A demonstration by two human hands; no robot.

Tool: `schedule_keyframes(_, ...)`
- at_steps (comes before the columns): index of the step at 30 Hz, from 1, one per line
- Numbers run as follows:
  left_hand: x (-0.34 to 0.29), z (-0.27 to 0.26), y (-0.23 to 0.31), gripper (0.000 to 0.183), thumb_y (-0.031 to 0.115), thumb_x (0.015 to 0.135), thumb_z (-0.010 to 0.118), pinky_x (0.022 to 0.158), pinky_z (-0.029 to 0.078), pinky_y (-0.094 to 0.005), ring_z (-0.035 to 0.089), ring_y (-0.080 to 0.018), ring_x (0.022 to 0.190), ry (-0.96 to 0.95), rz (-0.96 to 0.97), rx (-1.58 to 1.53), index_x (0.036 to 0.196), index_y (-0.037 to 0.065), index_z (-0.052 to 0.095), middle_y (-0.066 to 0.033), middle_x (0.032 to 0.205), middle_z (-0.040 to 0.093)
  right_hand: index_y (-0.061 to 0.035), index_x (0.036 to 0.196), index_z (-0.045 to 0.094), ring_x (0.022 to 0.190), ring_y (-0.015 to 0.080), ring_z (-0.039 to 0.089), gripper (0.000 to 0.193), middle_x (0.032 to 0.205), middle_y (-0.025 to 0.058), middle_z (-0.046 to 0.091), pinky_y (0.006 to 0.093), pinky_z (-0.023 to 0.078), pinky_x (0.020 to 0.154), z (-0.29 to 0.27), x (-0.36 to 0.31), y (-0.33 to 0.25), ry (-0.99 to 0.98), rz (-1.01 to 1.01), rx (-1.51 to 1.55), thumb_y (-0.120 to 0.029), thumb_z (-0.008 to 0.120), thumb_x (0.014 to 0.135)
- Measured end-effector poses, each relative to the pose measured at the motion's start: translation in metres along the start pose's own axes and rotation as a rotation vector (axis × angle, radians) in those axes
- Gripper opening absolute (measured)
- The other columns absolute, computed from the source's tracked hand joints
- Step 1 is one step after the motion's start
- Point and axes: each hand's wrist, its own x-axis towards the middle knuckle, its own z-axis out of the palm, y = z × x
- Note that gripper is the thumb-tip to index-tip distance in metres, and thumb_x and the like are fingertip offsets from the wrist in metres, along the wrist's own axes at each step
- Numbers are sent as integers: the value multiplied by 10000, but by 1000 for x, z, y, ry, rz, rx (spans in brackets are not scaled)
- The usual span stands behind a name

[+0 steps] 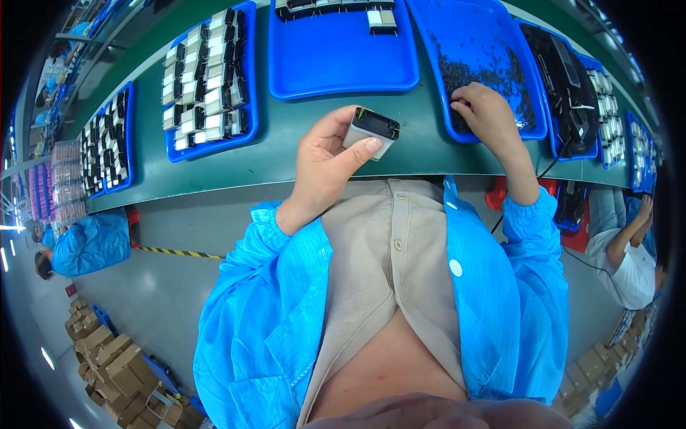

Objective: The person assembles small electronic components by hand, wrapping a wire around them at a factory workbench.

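Observation:
My left hand [323,159] is closed around a white block-shaped part with a black end [376,126], its thumb along the near side. The black end faces up and has thin yellow wires or pins at its corners. My right hand [487,114] is over the near left part of a blue tray [457,21] strewn with small dark slivers [511,79]. Its fingers are bent and drawn together near the thumb; whatever is between the fingertips is hidden or too small to make out.
In front stands a blue tray [343,87] with several similar parts along its far end. Another blue tray [171,151] at left holds rows of them. Farther right are a tray of black items [554,64] and a black cable [555,163]. Co-workers [93,243] sit on both sides.

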Motion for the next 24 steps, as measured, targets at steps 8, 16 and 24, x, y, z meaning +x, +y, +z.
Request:
schedule_keyframes(8, 1, -3, -3, 371, 14, 861, 672, 923, 467, -282, 575, -139, 1059, -1, -39, -63, 1212, -27, 560, -87, 1136, 629, -27, 862, 634, 696, 241, 598, 66, 769, 108, 602, 348, 482, 635, 2, 3, 10, 83, 60, 225, -72, 632, 814)
schedule_keyframes(16, 1, -1, -5, 375, 39, 889, 645, 908, 477, -283, 582, -140, 1050, -40, -137, -118, 1244, -32, 544, -92, 1156, 623, -16, 898, 651, 659, 94, 554, 82, 773, 37, 648, 241, 467, 619, 5, 3, 22, 213, 271, 518, -70, 642, 837)
schedule_keyframes(24, 2, 6, -3, 383, 46, 901, 632, 920, 476, -290, 574, -141, 1070, -126, -122, -36, 1262, -38, 534, -101, 1177, 611, 6, 936, 658, 827, 115, 601, 100, 919, 73, 688, 250, 493, 688, -17, -7, -85, 106, -58, 1341, 17, 639, 838)
